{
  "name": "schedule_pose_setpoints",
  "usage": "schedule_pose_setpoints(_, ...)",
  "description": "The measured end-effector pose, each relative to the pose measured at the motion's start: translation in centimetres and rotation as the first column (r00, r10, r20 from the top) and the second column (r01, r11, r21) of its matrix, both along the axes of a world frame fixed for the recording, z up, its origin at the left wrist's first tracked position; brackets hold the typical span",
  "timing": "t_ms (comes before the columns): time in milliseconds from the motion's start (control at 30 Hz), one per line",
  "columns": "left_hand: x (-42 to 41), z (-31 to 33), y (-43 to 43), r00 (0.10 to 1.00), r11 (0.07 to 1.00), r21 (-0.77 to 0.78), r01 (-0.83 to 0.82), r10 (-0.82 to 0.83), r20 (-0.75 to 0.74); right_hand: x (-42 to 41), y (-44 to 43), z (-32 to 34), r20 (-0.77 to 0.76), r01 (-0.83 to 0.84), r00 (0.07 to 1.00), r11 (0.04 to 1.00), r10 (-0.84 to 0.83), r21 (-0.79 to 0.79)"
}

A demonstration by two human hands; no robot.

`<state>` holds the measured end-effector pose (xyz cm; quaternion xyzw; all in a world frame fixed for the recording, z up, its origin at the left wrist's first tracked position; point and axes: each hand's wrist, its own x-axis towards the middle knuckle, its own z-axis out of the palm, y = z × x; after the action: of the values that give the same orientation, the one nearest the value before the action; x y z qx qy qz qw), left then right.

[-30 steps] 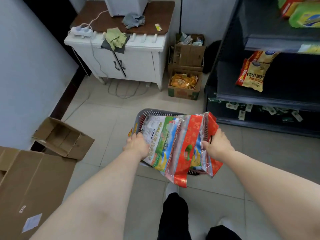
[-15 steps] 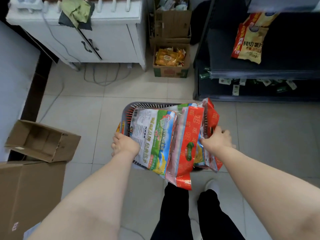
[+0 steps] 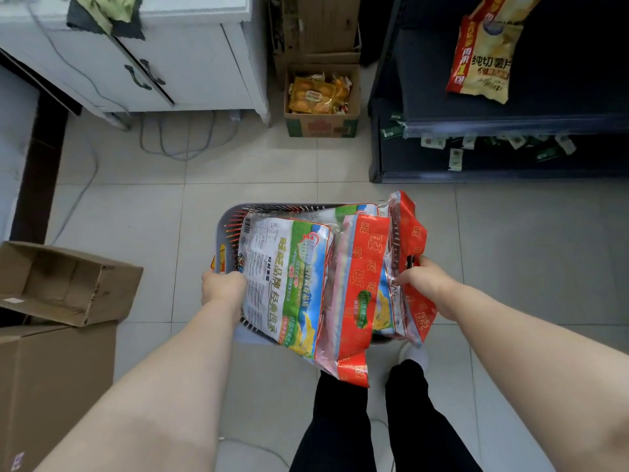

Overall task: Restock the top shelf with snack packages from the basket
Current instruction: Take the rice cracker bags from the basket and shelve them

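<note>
Left hand (image 3: 223,287) is gripping the left rim of the grey slatted plastic basket (image 3: 226,226). Right hand (image 3: 420,282) is clasping the red-and-clear foil snack packages (image 3: 360,284), which are standing on edge in the basket beside a green-and-white printed bag (image 3: 282,284).

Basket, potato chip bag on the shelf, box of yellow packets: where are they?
grey basket (image 3: 225,229), head view, left wall.
potato chip bag (image 3: 490,74), head view, printed front.
cardboard box of yellow packets (image 3: 321,127), head view, front wall.
</note>
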<state>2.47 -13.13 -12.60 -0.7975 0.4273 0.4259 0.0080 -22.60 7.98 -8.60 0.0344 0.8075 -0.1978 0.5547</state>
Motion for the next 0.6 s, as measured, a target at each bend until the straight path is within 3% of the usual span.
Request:
schedule_pose_setpoints(233,0.4,0.1,-0.4,0.987,0.990,-0.007,-0.138,0.137,-0.086,0.2,0.2,1.3,-0.031,-0.022,0.999,1.000,0.021,-0.013)
schedule_pose_setpoints(433,-2.1,5.2,0.4,0.987,0.995,-0.047,-0.086,0.079,-0.139,-0.1,1.8,3.7,-0.084,0.072,0.993,0.993,-0.080,-0.093)
schedule_pose_setpoints(600,-5.1,8.2,1.8,0.988,0.996,-0.079,0.050,-0.061,-0.140,-1.0,5.4,5.5,-0.130,0.169,0.973,0.973,-0.190,-0.160)
